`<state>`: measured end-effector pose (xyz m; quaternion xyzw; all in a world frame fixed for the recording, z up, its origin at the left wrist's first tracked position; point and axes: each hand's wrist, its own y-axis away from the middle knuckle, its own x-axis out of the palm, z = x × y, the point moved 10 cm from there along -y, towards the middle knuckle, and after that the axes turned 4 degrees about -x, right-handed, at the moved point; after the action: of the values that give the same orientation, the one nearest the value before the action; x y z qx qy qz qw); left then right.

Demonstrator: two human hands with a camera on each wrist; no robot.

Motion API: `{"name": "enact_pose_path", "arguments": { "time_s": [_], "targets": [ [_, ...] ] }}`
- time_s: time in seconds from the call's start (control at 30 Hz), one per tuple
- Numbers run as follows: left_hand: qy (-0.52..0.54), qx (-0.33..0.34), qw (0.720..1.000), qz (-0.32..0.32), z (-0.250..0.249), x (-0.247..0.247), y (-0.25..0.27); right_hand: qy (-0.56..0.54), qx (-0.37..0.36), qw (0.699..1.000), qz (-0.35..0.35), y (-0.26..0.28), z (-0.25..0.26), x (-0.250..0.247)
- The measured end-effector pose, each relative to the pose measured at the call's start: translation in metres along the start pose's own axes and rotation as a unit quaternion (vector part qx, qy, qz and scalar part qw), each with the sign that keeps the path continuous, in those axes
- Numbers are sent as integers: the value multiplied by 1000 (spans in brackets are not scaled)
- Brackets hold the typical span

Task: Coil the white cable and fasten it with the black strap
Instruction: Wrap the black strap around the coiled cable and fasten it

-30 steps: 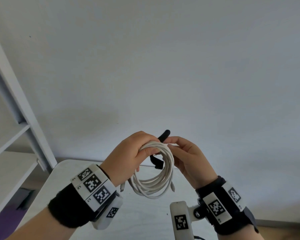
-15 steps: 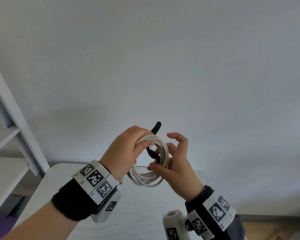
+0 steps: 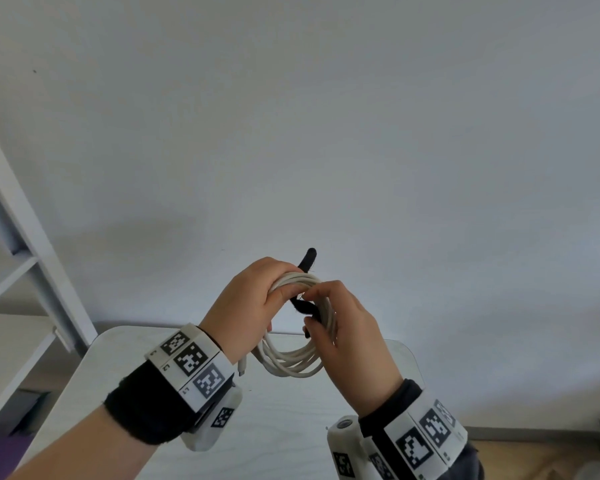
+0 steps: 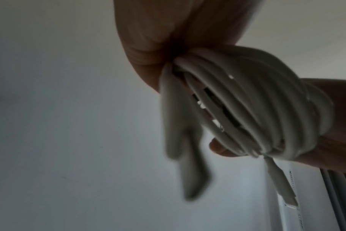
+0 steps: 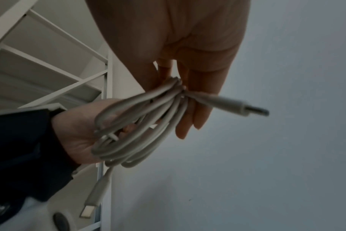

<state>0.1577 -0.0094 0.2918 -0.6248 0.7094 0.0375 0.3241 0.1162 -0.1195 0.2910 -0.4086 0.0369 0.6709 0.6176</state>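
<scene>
White cable [image 3: 293, 362]: 1 coil, 1 black strap [image 3: 303, 308]. L hand [image 3: 250, 306] grasps coil; R hand [image 3: 347, 337] pinches strap. Table [image 3: 281, 427] below, shelf [image 3: 25, 244] left.

The head camera looks forward and slightly down from above the wrists, taking in both hands before a plain white wall. Each wrist camera sits close under its palm, tilted upward along the fingers. All three views share the coiled white round cable [image 3: 300, 355] [image 4: 253, 100] [image 5: 140, 125].
</scene>
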Motion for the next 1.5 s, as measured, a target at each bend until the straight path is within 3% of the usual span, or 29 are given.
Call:
{"name": "enact_pose_path", "arguments": {
  "time_s": [0.27, 0.43, 0.7, 0.83, 0.93, 1.1, 1.5],
  "targets": [
    [-55, 19, 998, 5, 0, 5, 4, 119, -1, 993, 24, 1, 1, -3],
    [-64, 22, 998, -3, 3, 0, 4, 157, -32, 987, -15, 6, 17, -14],
    [-41, 38, 998, 2, -7, -7, 8, 35, -67, 997, -34, -5, 33, -40],
    [-34, 58, 998, 18, -17, -2, 13, 1, -42, 997, -60, -15, 29, -56],
    [-36, 67, 997, 26, -24, 2, 15, -84, 15, 994, -68, -23, 17, -61],
    [-51, 68, 996, 33, -25, 5, 16, -115, 64, 991, 33, -35, 5, -38],
    [-60, 92, 993, 40, -26, 10, 20, -144, 102, 975, 134, -43, -7, -20]
  ]
}}
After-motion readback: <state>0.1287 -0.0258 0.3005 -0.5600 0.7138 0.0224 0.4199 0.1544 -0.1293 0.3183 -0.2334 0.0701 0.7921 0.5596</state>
